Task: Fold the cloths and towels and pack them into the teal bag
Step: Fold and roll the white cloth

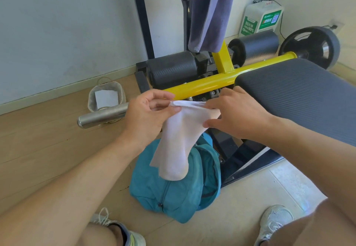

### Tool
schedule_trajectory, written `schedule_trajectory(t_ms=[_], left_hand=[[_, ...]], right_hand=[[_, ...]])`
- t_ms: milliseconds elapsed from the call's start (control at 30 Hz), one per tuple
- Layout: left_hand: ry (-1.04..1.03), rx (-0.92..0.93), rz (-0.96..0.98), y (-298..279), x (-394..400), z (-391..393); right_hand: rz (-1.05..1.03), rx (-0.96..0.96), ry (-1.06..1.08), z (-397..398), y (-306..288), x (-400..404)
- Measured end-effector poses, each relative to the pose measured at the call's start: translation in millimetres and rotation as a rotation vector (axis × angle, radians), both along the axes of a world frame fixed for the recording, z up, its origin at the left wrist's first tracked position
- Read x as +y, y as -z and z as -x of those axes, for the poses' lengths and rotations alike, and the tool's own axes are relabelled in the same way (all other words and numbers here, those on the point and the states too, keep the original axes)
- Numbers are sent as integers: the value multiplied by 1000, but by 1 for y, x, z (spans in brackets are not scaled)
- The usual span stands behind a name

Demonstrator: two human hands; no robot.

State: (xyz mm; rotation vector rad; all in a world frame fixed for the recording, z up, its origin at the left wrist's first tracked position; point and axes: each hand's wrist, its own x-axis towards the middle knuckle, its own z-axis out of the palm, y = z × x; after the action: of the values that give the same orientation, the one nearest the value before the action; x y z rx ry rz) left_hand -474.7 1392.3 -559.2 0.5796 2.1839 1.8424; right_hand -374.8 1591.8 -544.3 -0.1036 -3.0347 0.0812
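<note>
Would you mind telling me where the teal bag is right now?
In the head view, the teal bag lies on the floor at lower centre, between the person's shoes, directly below the white cloth and beside the bench's base.

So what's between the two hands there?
In the head view, the top edge of the white cloth spans the gap between the left hand and the right hand; both pinch it, and the rest hangs over the teal bag.

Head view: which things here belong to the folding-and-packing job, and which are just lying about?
Job:
- white cloth, pinched by left hand and right hand
- teal bag on the floor below
- purple towel hanging from the rack

Lying about:
- yellow bench frame
- steel bar
- weight plate
- grey basket
</note>
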Motion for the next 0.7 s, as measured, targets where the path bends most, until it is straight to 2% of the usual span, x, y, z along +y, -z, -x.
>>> schedule_trajectory(t_ms=[133, 233, 367, 533, 700], left_hand=[[1, 152, 135, 2, -2, 1], [9, 162, 141, 3, -3, 4], [43, 169, 133, 1, -1, 2], [73, 178, 126, -1, 0, 0], [107, 139, 114, 1, -1, 0]], right_hand=[[-15, 86, 58, 1, -2, 5], [11, 136, 130, 4, -4, 8], [8, 92, 195, 4, -4, 8], [25, 21, 154, 2, -7, 10], [281, -104, 61, -3, -2, 11]])
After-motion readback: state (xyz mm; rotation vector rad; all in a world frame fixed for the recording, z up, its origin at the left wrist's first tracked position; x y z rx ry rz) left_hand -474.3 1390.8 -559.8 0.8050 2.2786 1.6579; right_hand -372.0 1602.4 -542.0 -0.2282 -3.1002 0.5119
